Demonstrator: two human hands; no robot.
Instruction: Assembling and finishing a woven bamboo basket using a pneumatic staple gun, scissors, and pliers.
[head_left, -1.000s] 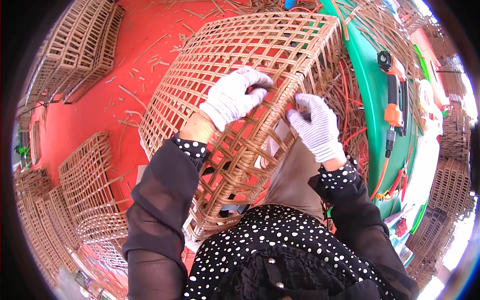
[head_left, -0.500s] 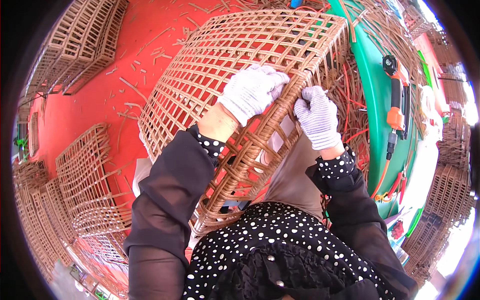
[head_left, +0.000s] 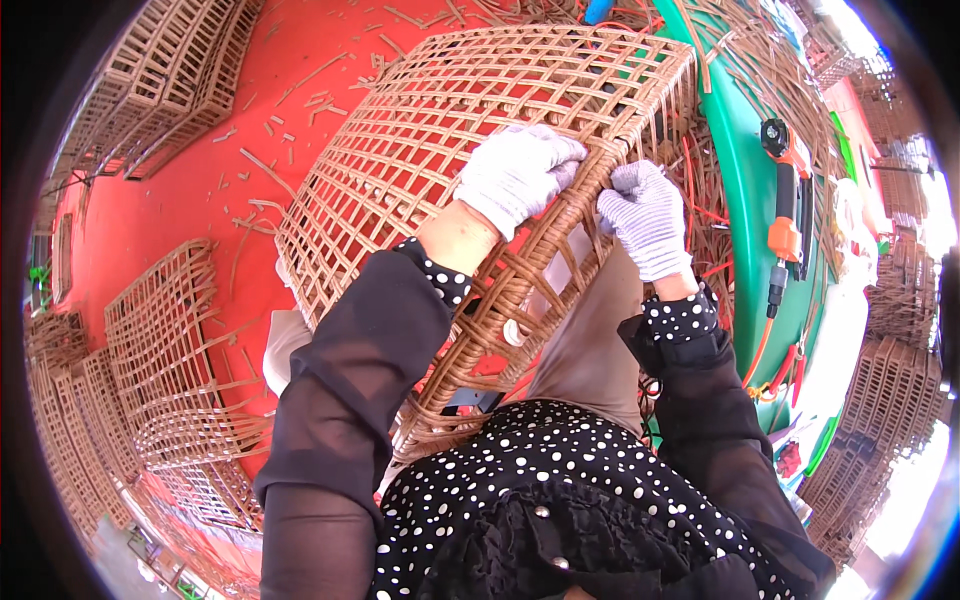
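A large brown woven wicker frame (head_left: 400, 140) leans across my lap, its open lattice to the left and a thick braided edge running diagonally beneath my hands. My left hand (head_left: 520, 178), in a white knit glove, bends its fingers over this edge from the lattice side. Just across the braid, my gloved right hand (head_left: 645, 220) is closed, with thumb and fingers pinched together against the outer side of the rim. Whatever lies between those right fingertips is too small or hidden to make out.
On a green surface (head_left: 740, 200) at the right lie an orange-and-black power tool (head_left: 787, 195) with an orange cord and red-handled pliers (head_left: 790, 375). Loose wicker strips (head_left: 700, 260) pile beside it. More woven panels (head_left: 165, 340) stand on the red floor (head_left: 250, 200), strewn with offcuts.
Both hands have shifted slightly to the right along with the view, staying at the same stretch of braided edge. My right hand has drawn slightly outward from the rim.
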